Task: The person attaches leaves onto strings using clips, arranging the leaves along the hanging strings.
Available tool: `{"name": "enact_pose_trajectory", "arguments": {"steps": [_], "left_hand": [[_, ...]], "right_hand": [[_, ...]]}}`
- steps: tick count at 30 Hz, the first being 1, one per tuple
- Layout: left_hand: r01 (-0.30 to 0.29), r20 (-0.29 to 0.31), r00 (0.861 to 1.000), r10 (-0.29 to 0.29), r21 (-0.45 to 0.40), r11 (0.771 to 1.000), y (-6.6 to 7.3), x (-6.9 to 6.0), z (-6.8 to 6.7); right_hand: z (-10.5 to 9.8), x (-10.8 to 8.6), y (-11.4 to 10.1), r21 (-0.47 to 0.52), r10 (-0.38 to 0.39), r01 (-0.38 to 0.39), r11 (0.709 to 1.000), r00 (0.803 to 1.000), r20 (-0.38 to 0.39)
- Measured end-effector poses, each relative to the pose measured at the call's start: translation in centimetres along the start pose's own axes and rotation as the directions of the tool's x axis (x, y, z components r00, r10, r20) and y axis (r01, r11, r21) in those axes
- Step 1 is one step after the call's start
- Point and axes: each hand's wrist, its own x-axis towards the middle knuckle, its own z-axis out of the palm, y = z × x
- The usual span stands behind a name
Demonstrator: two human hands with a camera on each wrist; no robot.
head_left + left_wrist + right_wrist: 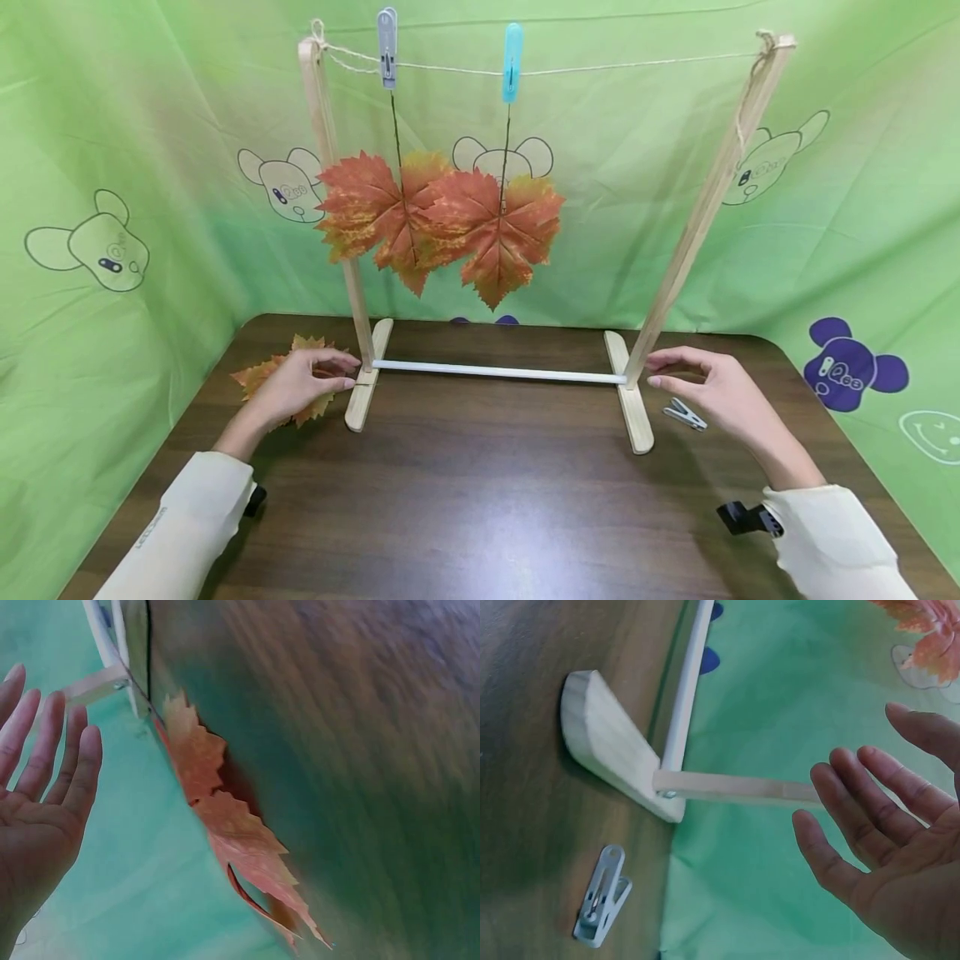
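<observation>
orange and gold, the loose leaf (pixel 240 829) lies on the table (pixel 465 475) toward nine o'clock from the fingertips of the left hand (pixel 296 383), taking the head view as a dial with twelve at its top. that hand hides part of it. the relation that matters seems to be stem to thumb: the long axis runs about nine to three, with the thin stem (pixel 154 712) toward three, ending over the left foot (pixel 362 407) of the wooden stand (pixel 354 292), just past the thumb tip. the left hand is clearly the nearer one. its fingers are stretched out with small gaps, thumb apart from forefinger, pinching nothing; it reaches in from about eight o'clock. the blue-grey clothespin (pixel 684 414) lies toward four or five o'clock from the fingertips of the right hand (pixel 720 387), its long axis roughly ten to four, just outside the right foot (pixel 636 417). here the right hand is nearer, coming in from about five o'clock, fingers loosely spread and slightly bent, thumb apart on their six o'clock side, gripping nothing. whether either hand touches the stand, i cannot tell
</observation>
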Motion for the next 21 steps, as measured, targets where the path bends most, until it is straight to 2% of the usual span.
{"name": "enact_pose_trajectory", "arguments": {"steps": [5,12,21], "left_hand": [[0.021,0.032,0.999,-0.021,0.02,1.0,-0.8,0.2,0.0],[0.021,0.054,0.998,-0.024,0.053,0.998,-1.7,0.7,0.0],[0.022,0.093,0.995,-0.022,0.001,1.0,-2.1,1.0,0.0]], "right_hand": [[0.0,-0.1,1.0,-0.012,0.017,-0.017,1.0,1.0,-0.001],[0.1,-0.1,2.0,-0.036,0.042,-0.042,0.998,0.999,0.0],[0.5,0.1,3.4,-0.01,0.078,-0.078,0.997,0.997,0.019]]}}
